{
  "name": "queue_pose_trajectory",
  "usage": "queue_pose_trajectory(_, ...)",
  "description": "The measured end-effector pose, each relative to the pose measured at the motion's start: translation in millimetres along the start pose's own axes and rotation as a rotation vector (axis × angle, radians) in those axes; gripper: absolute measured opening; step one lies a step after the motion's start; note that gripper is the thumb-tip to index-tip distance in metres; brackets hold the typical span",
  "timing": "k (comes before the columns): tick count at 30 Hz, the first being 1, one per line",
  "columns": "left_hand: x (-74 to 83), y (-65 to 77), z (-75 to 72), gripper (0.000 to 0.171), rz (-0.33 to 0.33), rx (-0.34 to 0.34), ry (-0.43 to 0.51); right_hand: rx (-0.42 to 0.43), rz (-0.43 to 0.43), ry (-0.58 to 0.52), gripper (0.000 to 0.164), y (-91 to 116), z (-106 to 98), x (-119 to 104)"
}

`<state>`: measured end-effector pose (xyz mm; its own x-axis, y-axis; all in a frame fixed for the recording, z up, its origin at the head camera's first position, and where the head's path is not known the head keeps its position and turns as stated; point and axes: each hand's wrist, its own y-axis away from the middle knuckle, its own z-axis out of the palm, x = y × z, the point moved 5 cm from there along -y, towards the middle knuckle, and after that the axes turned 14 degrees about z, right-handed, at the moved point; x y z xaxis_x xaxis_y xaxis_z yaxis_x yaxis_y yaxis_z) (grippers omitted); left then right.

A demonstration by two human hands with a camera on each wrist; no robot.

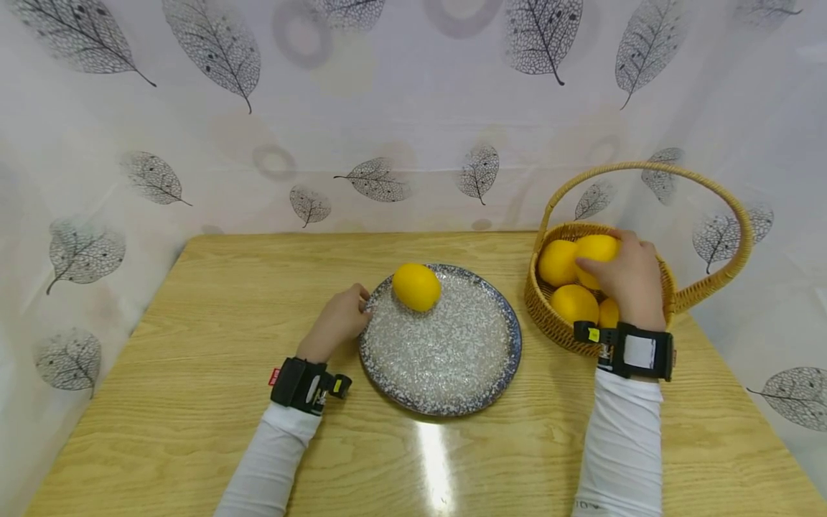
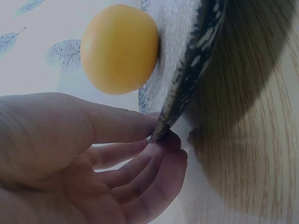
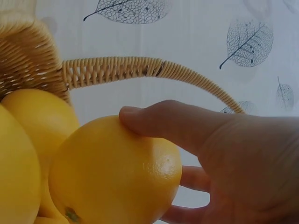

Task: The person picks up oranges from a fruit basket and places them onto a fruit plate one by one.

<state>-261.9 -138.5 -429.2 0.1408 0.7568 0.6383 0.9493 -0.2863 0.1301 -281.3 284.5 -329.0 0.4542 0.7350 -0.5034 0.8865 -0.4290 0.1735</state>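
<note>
A speckled grey plate (image 1: 446, 359) with a dark rim lies on the table, and one yellow-orange orange (image 1: 416, 287) sits near its far left edge. My left hand (image 1: 339, 321) pinches the plate's left rim, the thumb above and curled fingers beneath, as the left wrist view shows. To the right, my right hand (image 1: 633, 276) grips another orange (image 3: 114, 170) at the top of the wicker basket (image 1: 549, 323), its thumb laid over the fruit. Several more oranges (image 1: 573, 304) lie in the basket around it, partly hidden by the hand and wrist.
The basket's tall handle (image 1: 646, 166) arches up and leans to the right of my right hand. Under everything is a light wooden table (image 1: 226, 323). Leaf-printed cloth (image 1: 413, 115) hangs behind it and along the sides.
</note>
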Motion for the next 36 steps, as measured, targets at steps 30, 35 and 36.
queue_pose_trajectory(30, -2.5, -0.5, 0.8, 0.039, 0.017, 0.004, -0.002, -0.112, -0.206, 0.007, 0.080, 22, 9, -41)
queue_pose_trajectory(35, -1.3, -1.0, -0.5, 0.039, 0.004, -0.002, 0.009, -0.102, -0.208, 0.002, 0.081, 25, 11, -47)
queue_pose_trajectory(36, -1.1, -0.9, -0.5, 0.039, 0.002, -0.004, 0.012, -0.101, -0.208, 0.001, 0.081, 25, 11, -48)
